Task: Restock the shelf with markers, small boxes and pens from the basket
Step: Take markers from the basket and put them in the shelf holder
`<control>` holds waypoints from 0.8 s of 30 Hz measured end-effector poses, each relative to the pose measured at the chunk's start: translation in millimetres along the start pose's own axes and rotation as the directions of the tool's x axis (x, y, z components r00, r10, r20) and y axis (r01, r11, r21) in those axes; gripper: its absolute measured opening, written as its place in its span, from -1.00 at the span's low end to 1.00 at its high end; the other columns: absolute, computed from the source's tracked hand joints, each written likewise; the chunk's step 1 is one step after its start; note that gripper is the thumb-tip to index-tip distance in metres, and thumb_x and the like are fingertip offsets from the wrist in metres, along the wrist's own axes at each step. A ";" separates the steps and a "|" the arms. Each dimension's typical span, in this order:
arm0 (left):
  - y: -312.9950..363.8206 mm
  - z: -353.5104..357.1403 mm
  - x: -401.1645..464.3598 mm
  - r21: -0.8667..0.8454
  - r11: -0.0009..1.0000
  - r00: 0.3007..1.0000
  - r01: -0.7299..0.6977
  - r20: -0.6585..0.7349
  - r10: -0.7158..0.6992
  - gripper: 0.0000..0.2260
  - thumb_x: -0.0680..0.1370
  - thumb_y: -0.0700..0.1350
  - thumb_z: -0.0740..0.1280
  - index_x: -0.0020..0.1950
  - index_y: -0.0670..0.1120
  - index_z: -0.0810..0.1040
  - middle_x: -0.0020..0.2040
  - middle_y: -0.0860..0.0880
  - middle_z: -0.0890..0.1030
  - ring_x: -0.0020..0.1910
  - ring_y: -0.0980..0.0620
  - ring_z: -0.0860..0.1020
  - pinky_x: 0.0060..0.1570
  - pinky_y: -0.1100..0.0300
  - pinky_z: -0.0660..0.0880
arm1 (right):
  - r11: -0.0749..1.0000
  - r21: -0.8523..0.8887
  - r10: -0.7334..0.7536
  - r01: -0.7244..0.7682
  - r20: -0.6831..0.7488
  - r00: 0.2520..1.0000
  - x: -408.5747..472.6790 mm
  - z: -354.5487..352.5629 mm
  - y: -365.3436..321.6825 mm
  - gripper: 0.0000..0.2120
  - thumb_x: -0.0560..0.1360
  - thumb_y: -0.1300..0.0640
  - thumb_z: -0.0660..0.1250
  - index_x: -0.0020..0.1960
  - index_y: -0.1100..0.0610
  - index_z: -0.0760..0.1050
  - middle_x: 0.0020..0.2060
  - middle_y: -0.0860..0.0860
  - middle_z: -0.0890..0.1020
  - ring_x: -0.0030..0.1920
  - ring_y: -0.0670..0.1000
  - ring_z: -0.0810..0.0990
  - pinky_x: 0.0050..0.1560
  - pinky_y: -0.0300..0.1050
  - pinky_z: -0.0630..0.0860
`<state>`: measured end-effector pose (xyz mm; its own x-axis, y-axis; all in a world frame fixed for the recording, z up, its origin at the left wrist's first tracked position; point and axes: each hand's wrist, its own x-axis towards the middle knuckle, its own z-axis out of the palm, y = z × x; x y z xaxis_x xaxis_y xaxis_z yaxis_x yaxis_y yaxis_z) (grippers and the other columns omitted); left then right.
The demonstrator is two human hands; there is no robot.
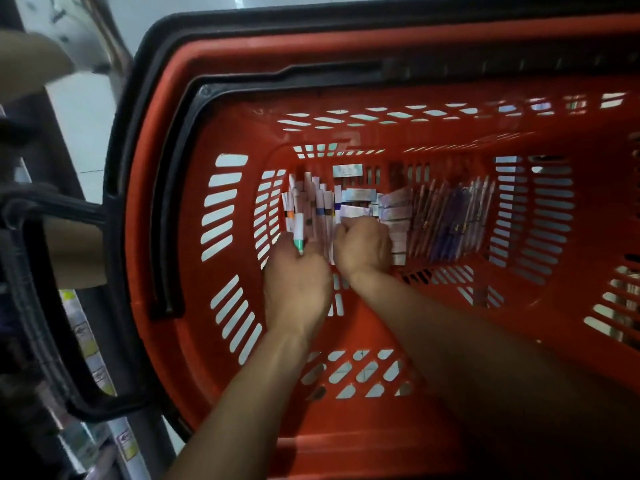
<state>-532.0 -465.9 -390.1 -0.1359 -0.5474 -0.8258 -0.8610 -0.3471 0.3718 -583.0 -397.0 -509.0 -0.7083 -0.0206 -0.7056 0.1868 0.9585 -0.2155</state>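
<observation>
Deep inside the red slotted plastic basket (180,244), the left hand (298,282) grips a white green-tipped marker (299,233) rising above its fingers; the right hand (363,247) clutches white markers (311,199) beside small pale boxes (394,213).

both hands (297,271) (363,247) low, side by side, fingers curled

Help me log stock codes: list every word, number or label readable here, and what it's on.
None can be read.
White markers with coloured bands: print too blurred.
Small pale boxes: labels too small and blurred.
Purple and clear pens: no legible print.
Red plastic basket: no text visible.
Yellow-tagged packages at lower left: blurred.
</observation>
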 end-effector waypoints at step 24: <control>-6.3 -2.4 6.2 -0.075 0.997 0.999 -0.030 -0.042 0.027 -0.80 0.60 0.13 0.39 0.03 0.03 0.68 -0.21 0.07 0.72 -0.30 0.10 0.65 -0.29 0.16 0.50 | 0.927 0.358 -0.219 0.109 0.285 0.933 -38.9 -37.3 -9.8 -0.79 0.52 0.16 0.40 -0.28 -0.01 0.53 -0.33 -0.09 0.62 -0.24 -0.05 0.61 -0.11 -0.09 0.58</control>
<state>-526.3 -468.9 -396.5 -0.1386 -0.5883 -0.7967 -0.8172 -0.3865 0.4276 -582.7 -395.0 -454.3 -0.5081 -0.3103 -0.8035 0.3401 0.7847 -0.5182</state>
